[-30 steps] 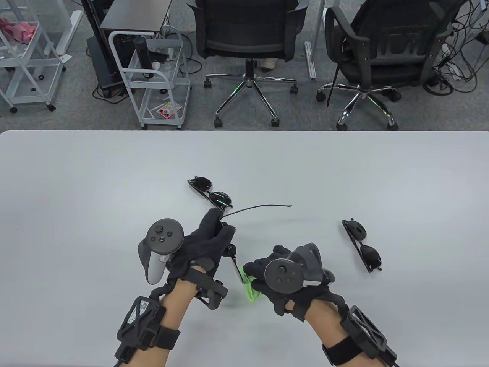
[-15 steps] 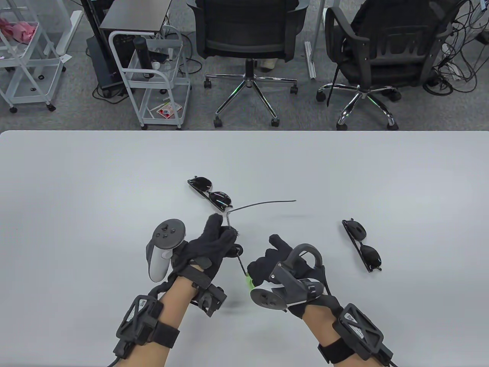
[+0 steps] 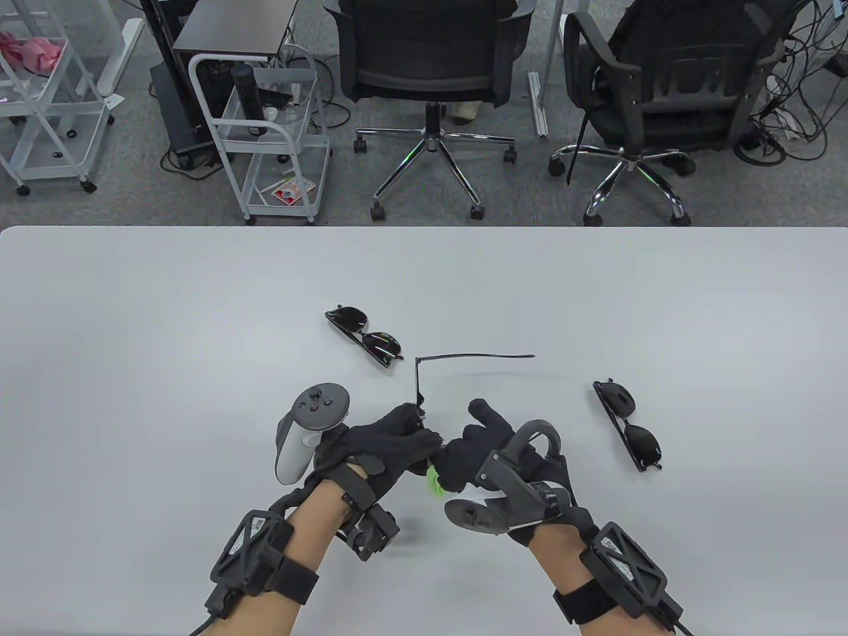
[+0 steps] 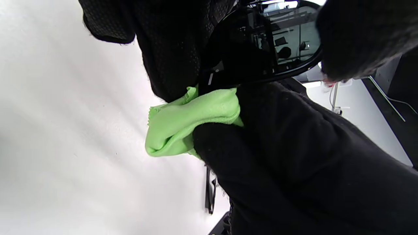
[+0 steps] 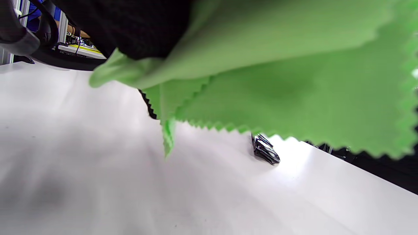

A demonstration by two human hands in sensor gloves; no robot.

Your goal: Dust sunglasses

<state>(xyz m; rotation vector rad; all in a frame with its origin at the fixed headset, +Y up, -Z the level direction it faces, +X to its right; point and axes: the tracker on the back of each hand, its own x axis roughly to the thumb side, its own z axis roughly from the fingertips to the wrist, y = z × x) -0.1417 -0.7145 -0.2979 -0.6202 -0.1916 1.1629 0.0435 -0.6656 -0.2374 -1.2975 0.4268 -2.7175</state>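
From above the green cloth barely shows — the left wrist view shows the right hand pinching it against the sunglasses gripped by the left hand

3 pairs of sunglasses: 1 held, 2 folded on the table. 1 green cloth. 2 gloved hands. 2 office chairs, 2 white carts behind.

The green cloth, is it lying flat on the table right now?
No, the right hand holds the green cloth bunched against the held sunglasses.
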